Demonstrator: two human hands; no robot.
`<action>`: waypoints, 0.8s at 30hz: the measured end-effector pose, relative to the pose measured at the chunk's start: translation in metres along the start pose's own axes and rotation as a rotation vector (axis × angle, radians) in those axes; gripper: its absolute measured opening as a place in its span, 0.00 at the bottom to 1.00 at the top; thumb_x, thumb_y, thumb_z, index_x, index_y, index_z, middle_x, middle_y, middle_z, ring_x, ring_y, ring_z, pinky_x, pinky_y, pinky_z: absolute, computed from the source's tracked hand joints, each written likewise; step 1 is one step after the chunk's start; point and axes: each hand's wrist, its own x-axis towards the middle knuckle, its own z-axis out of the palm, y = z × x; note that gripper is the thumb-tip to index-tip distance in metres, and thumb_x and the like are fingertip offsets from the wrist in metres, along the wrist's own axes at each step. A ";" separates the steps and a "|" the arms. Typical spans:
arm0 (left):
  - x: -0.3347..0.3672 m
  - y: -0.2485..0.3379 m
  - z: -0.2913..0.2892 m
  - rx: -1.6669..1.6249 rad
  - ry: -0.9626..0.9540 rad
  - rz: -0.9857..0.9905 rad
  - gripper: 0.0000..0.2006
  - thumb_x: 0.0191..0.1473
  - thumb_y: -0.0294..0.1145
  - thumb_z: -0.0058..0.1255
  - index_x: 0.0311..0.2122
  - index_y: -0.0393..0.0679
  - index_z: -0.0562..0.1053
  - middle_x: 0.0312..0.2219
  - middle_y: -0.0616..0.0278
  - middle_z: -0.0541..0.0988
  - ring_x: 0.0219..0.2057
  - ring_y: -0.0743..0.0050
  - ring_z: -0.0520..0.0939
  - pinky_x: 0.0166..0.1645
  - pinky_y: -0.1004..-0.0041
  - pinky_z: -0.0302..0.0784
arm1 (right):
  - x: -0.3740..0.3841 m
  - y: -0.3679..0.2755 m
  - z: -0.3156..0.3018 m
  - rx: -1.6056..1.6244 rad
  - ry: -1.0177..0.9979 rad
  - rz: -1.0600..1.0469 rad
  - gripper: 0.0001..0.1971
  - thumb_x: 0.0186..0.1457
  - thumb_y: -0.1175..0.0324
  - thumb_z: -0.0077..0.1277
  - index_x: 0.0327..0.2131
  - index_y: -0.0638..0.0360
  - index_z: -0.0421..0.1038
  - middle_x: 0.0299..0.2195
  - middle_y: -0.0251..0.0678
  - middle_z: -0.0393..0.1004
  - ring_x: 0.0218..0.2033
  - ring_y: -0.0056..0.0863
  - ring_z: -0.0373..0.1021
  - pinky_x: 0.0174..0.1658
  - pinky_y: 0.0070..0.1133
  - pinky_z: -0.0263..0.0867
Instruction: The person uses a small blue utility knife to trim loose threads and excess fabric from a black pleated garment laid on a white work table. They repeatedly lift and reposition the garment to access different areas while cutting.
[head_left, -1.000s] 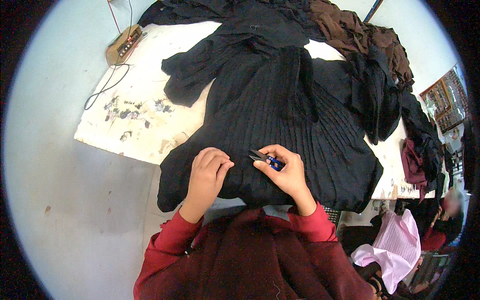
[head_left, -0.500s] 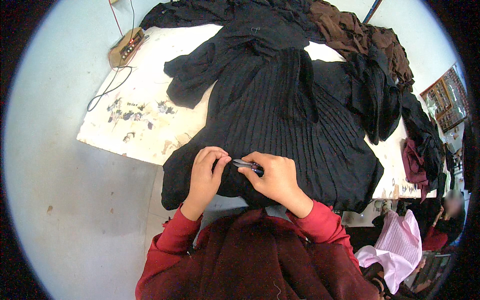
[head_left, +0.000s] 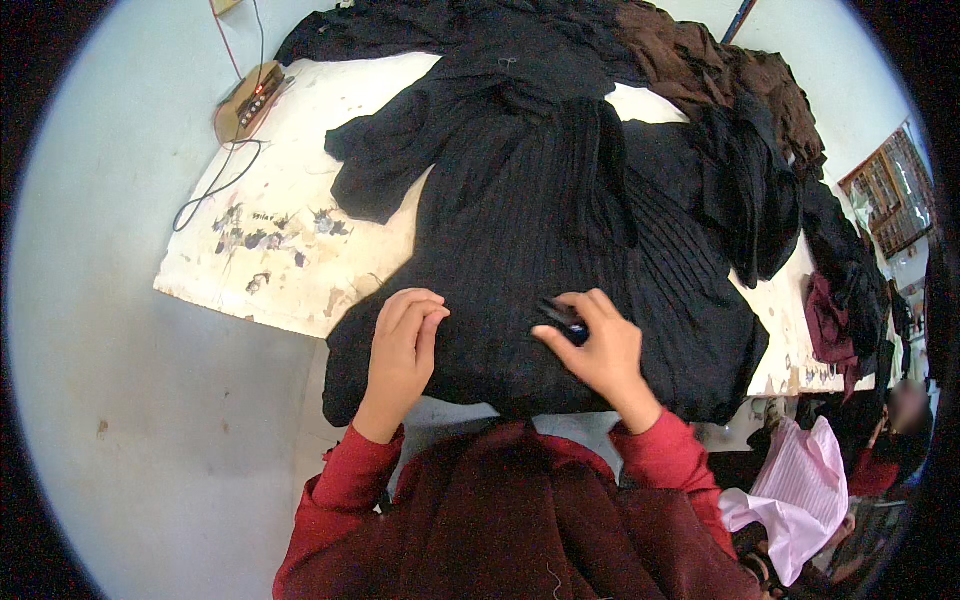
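A: Left hand?
B: Over the near part of the black garment — thumb and fingertips drawn together. Cannot tell whether anything is pinched between them.
A: Right hand?
B: Grip closed around small snips, blue at the handle, dark blades pointing up-left, somewhat blurred. The two hands are apart, with pleated cloth between them.
A: And how does the garment lie?
B: Spread across the pale, stained worktop, pleats running away from the person, near end hanging past the edge.
A: Surroundings?
B: Box with a looped cable at far left; brown cloth, far right; maroon cloth by the right edge — pink striped cloth lower right.
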 end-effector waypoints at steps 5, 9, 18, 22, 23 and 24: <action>0.003 0.015 0.006 -0.030 -0.361 0.076 0.12 0.57 0.23 0.44 0.46 0.39 0.73 0.50 0.57 0.73 0.56 0.55 0.69 0.61 0.62 0.62 | 0.015 0.094 -0.029 -0.161 -0.018 -0.223 0.28 0.42 0.42 0.60 0.42 0.48 0.73 0.31 0.33 0.71 0.26 0.36 0.74 0.28 0.28 0.70; 0.004 0.027 0.022 -0.041 -0.388 0.093 0.14 0.54 0.23 0.47 0.46 0.36 0.73 0.50 0.53 0.72 0.56 0.53 0.69 0.60 0.63 0.64 | 0.028 0.125 -0.045 -0.182 -0.080 -0.290 0.29 0.41 0.41 0.61 0.43 0.49 0.73 0.31 0.33 0.72 0.26 0.36 0.74 0.28 0.27 0.70; 0.025 0.058 0.035 0.050 -0.402 0.262 0.18 0.51 0.34 0.56 0.47 0.41 0.73 0.45 0.58 0.75 0.48 0.56 0.74 0.54 0.64 0.68 | 0.022 0.125 -0.044 -0.128 -0.056 -0.281 0.27 0.42 0.42 0.61 0.40 0.51 0.74 0.29 0.33 0.73 0.27 0.35 0.74 0.29 0.27 0.70; 0.027 0.038 0.056 0.022 -0.485 0.195 0.12 0.50 0.34 0.58 0.40 0.42 0.77 0.40 0.62 0.75 0.43 0.60 0.75 0.50 0.65 0.70 | 0.022 0.120 -0.044 -0.079 -0.062 -0.248 0.27 0.40 0.47 0.65 0.41 0.54 0.75 0.28 0.35 0.72 0.28 0.34 0.74 0.31 0.26 0.69; 0.028 0.037 0.059 0.031 -0.465 0.197 0.09 0.50 0.35 0.58 0.34 0.41 0.77 0.36 0.63 0.76 0.42 0.62 0.75 0.49 0.65 0.70 | 0.022 0.120 -0.044 -0.074 -0.057 -0.245 0.27 0.40 0.48 0.64 0.41 0.53 0.75 0.28 0.35 0.72 0.28 0.34 0.73 0.31 0.26 0.69; 0.028 0.035 0.061 0.024 -0.453 0.212 0.09 0.50 0.35 0.57 0.33 0.40 0.76 0.35 0.61 0.76 0.40 0.61 0.75 0.47 0.65 0.70 | 0.021 0.120 -0.043 -0.070 -0.056 -0.241 0.26 0.40 0.48 0.64 0.41 0.53 0.75 0.28 0.35 0.72 0.28 0.34 0.73 0.31 0.26 0.69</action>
